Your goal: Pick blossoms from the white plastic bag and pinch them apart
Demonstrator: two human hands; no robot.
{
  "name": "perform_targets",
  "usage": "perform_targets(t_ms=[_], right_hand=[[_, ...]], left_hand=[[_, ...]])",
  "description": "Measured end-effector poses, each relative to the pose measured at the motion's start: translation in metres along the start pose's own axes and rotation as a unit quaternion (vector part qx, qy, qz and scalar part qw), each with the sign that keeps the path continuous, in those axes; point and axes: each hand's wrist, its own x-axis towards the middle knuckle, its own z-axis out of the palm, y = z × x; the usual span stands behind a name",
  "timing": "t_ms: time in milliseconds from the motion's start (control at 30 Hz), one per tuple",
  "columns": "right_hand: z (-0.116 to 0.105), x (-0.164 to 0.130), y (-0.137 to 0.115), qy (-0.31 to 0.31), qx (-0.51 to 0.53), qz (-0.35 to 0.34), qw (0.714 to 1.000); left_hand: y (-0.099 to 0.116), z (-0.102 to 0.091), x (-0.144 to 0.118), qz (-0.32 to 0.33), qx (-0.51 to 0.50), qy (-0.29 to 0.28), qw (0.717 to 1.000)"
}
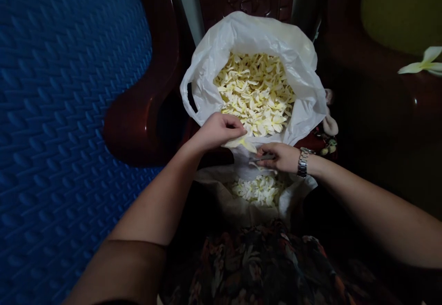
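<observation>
Dim room, blue woven mat (pixel 62 112) beside. Nearest, a small white bag of trimmed blossoms (pixel 257 190) catches what falls. Above it, the right hand (pixel 281 157) closes on small grey scissors (pixel 264 158); the left hand (pixel 219 130) pinches a pale yellow-white flower (pixel 241 143), presenting it for cutting. Beyond, a large white plastic bag of flowers (pixel 255 93) rests on a dark red plastic chair (pixel 145 125).

The right hand (pixel 281 157) covers most of a small grey tool (pixel 263 158), too dim to identify. At the far right, 1 loose flower (pixel 423 63) is cut by the edge.
</observation>
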Motion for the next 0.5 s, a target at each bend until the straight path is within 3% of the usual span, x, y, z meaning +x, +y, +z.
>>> perform_targets(t_ms=[100,233,500], right_hand=[[-0.003,0.002,0.000,0.055,0.070,0.021,0.996],[-0.010,0.005,-0.018,0.141,0.196,0.024,0.970],[-0.004,0.010,-0.027,0.201,0.225,0.017,0.953]], left_hand=[[-0.002,0.002,0.000,-0.008,0.010,-0.055,0.998],[0.000,0.005,0.000,0.017,0.008,-0.067,0.998],[0.009,0.021,-0.003,0.088,0.027,-0.063,0.994]])
